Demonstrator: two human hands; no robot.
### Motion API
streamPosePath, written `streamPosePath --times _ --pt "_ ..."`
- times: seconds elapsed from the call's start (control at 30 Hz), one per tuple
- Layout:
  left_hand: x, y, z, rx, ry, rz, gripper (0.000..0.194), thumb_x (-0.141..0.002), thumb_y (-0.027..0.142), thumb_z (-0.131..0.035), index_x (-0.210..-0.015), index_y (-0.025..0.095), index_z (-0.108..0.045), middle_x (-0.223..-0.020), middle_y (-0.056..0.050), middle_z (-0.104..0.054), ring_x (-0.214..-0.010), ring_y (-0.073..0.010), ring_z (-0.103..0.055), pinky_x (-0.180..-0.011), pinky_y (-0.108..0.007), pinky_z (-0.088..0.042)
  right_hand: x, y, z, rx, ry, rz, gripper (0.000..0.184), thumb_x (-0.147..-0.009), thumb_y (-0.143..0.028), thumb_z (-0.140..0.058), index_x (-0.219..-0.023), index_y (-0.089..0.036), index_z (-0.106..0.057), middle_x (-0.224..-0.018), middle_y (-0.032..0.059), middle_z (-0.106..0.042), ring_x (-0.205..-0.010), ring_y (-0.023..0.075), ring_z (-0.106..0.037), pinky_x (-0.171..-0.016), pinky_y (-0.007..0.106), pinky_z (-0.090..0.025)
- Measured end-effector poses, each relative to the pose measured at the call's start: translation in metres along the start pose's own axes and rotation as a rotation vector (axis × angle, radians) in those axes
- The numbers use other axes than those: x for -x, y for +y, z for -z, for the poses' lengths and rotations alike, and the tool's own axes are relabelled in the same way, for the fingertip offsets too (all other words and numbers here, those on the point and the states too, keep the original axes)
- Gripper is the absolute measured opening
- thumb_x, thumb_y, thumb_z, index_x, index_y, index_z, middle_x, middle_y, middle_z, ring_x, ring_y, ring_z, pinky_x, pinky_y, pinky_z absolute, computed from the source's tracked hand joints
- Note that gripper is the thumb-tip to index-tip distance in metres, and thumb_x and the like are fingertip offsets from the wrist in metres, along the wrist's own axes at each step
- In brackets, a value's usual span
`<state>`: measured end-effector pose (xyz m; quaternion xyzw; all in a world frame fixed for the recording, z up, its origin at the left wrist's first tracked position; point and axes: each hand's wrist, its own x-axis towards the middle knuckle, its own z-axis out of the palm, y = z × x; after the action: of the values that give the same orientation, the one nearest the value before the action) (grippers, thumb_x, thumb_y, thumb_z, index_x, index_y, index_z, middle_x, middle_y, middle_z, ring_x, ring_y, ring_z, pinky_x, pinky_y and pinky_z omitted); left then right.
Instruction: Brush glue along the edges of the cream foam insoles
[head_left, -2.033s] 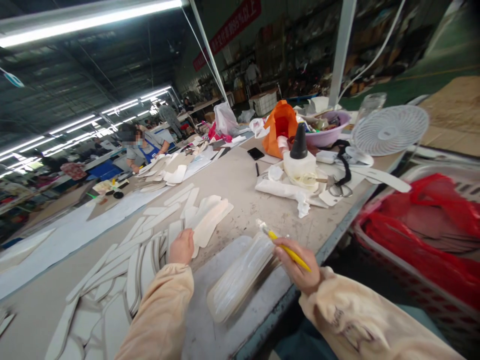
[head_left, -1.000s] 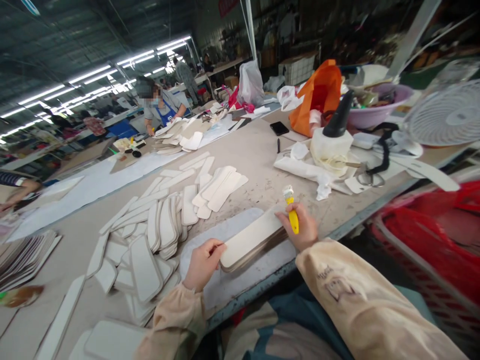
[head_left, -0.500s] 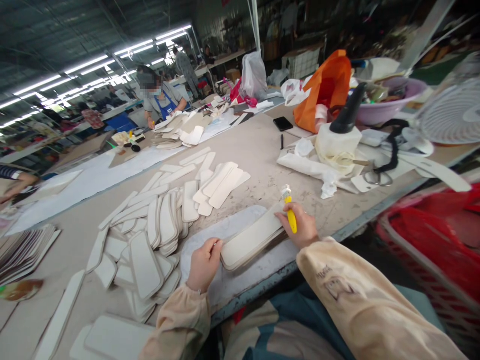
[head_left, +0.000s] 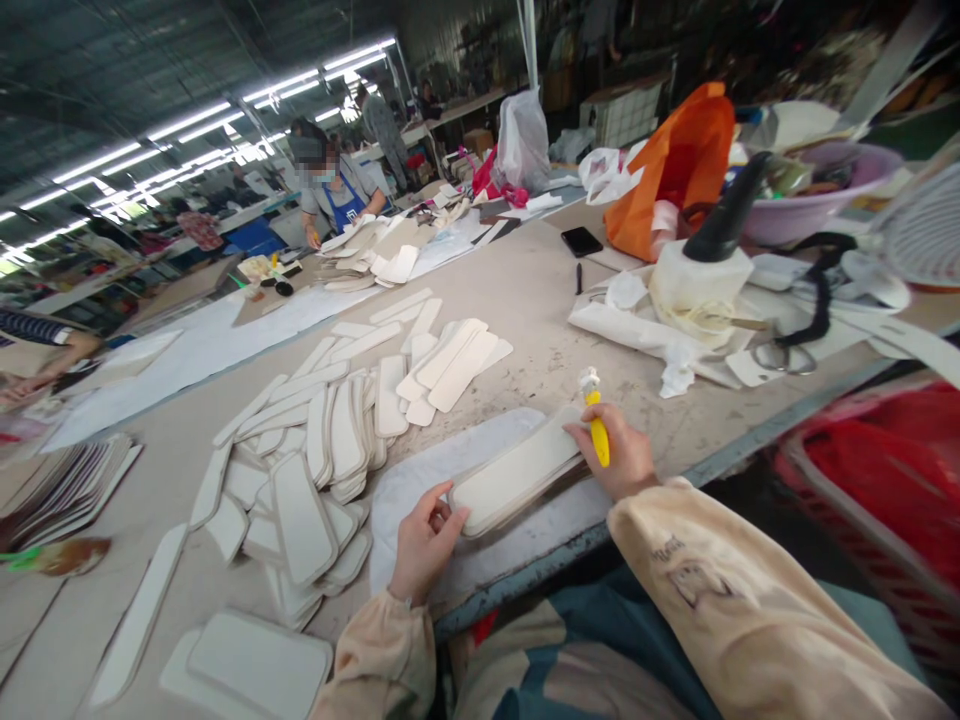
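Observation:
A low stack of pale, rounded-end strips (head_left: 517,470) lies on a white sheet (head_left: 409,495) near the table edge. At its left end is my left hand (head_left: 426,540), thumb and forefinger apart, their tips against the corner. My right hand (head_left: 619,455) grips a yellow-handled tool (head_left: 599,435) whose tip, smeared white, points up and away. Fingers of that same hand touch the stack's right end. Left of the stack, a loose heap of similar pale strips (head_left: 304,520) spreads over the table.
Further right stand a white jug with a black cone (head_left: 701,280), an orange bag (head_left: 675,180) and a purple basin (head_left: 817,200). A phone (head_left: 582,241) lies behind. A red basket (head_left: 847,500) sits below the edge. Across the table, a person in a blue apron (head_left: 345,208) handles pieces.
My left thumb and forefinger have parted from a pinch at the stack's left corner. My right hand still holds the yellow-handled tool. The whole view has shifted slightly.

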<state>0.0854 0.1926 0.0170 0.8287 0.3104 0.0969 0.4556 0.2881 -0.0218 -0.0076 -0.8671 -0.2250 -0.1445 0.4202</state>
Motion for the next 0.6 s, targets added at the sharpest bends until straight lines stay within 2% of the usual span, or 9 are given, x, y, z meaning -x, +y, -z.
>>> streamPosePath --times 0.27,0.37,0.47,0.53,0.6 --pt "0.002 0.003 -0.001 -0.028 0.024 0.035 0.049 -0.070 0.046 -0.065 -0.109 0.016 -0.063 -0.067 0.004 -0.055 -0.051 -0.0093 -0.045 -0.052 -0.023 -0.039 0.001 0.003 -0.002 0.055 0.009 0.093 0.019 -0.086 -0.039 -0.056 -0.097 -0.023 -0.053 -0.087 0.0046 -0.068 -0.068 0.0227 -0.066 -0.058 0.031 -0.048" --pt "0.002 0.005 0.000 -0.047 0.043 0.043 0.051 -0.068 0.050 -0.066 -0.107 0.017 -0.063 -0.069 0.004 -0.056 -0.051 -0.0100 -0.047 -0.052 -0.024 -0.040 -0.002 0.004 0.000 0.019 0.029 0.193 0.018 -0.087 -0.030 -0.057 -0.103 -0.023 -0.052 -0.100 0.0081 -0.068 -0.089 0.0256 -0.066 -0.072 0.036 -0.053" --pt "0.000 0.007 0.001 -0.073 0.051 0.055 0.053 -0.064 0.054 -0.067 -0.104 0.019 -0.064 -0.071 0.004 -0.056 -0.050 -0.0108 -0.048 -0.052 -0.025 -0.040 -0.004 -0.001 0.003 0.001 0.045 0.332 0.014 -0.087 -0.024 -0.058 -0.100 -0.022 -0.054 -0.111 0.0117 -0.066 -0.108 0.0274 -0.059 -0.089 0.043 -0.050" --pt "-0.001 0.008 0.002 -0.087 0.046 0.057 0.054 -0.062 0.057 -0.067 -0.102 0.020 -0.064 -0.072 0.004 -0.056 -0.050 -0.0111 -0.049 -0.052 -0.026 -0.041 0.000 -0.008 0.004 -0.030 -0.002 0.423 0.009 -0.088 -0.024 -0.056 -0.096 -0.021 -0.055 -0.117 0.0131 -0.064 -0.115 0.0260 -0.055 -0.096 0.044 -0.046" --pt "-0.001 0.008 0.003 -0.099 0.043 0.066 0.055 -0.061 0.059 -0.067 -0.100 0.020 -0.064 -0.071 0.004 -0.055 -0.049 -0.0117 -0.049 -0.051 -0.026 -0.041 0.010 -0.019 0.003 -0.076 -0.114 0.528 0.009 -0.090 -0.028 -0.054 -0.096 -0.021 -0.055 -0.117 0.0124 -0.064 -0.118 0.0226 -0.054 -0.102 0.042 -0.043"
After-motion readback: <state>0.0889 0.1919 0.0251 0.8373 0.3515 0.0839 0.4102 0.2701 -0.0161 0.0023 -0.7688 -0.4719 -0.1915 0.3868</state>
